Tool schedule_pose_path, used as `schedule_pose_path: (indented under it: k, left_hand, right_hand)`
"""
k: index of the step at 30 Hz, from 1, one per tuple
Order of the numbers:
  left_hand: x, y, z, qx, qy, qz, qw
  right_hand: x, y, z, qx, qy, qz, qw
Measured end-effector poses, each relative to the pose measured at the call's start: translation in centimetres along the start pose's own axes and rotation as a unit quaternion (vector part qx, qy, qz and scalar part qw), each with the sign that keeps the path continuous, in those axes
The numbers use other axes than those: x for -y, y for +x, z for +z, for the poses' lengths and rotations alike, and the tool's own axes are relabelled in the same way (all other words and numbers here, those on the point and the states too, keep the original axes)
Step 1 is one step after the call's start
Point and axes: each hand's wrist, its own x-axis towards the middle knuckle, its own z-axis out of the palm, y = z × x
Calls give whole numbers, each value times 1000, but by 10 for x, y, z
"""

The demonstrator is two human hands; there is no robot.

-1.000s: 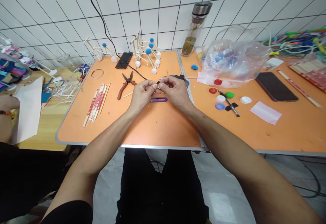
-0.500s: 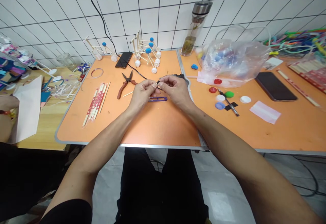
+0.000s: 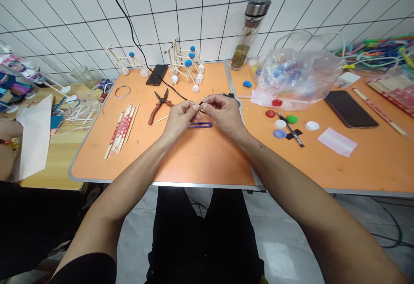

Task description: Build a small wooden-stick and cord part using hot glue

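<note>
My left hand (image 3: 183, 116) and my right hand (image 3: 223, 113) meet above the middle of the orange table, fingertips almost touching. Each has thumb and forefinger pinched together around a small black piece (image 3: 200, 104), mostly covered by the fingers, so its kind is unclear. Just below them lies a purple slotted handle (image 3: 201, 125), partly behind my left hand. Left of that hand are pliers with brown grips (image 3: 157, 109) and a short thin stick (image 3: 162, 119). A black object (image 3: 230, 95) pokes out behind my right hand, its kind hidden.
Stick frames with blue and white balls (image 3: 188, 63) stand at the back near a phone (image 3: 157, 75). Wrapped chopsticks (image 3: 120, 131) lie left. To the right are a glass bottle (image 3: 241, 53), plastic bag (image 3: 294, 77), coloured caps (image 3: 292, 119), pen (image 3: 293, 133) and another phone (image 3: 351, 108). Someone's arm (image 3: 8, 150) shows far left.
Both hands keep their pinch on the small black piece at nearly the same spot. The view has shifted very slightly; nothing on the table has visibly moved.
</note>
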Motion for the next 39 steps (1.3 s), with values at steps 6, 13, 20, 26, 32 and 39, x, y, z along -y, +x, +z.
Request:
schedule_pose_path:
  k: [6,13,20,26,32,39]
  left_hand:
    - [-2,0,-1,13,3,9,1000]
    - [-2,0,-1,26,6,8,1000]
    - [-1,1,-3,32,11,14,999]
    - [0,1,-5,31,18,16,999]
    - [1,1,-6,46,15,18,999]
    - [3,1,-7,45,10,15,999]
  right_hand:
    - [-4,2,-1,9,38,2,999]
    - [-5,3,-2,12,32,6,999]
    - [-6,2,-1,7,34,-1,999]
    - [-8,3,-1,16,34,7,999]
    - [-9,4,-2,26,41,4,999]
    - [-4,3,-2,30,37,28,998]
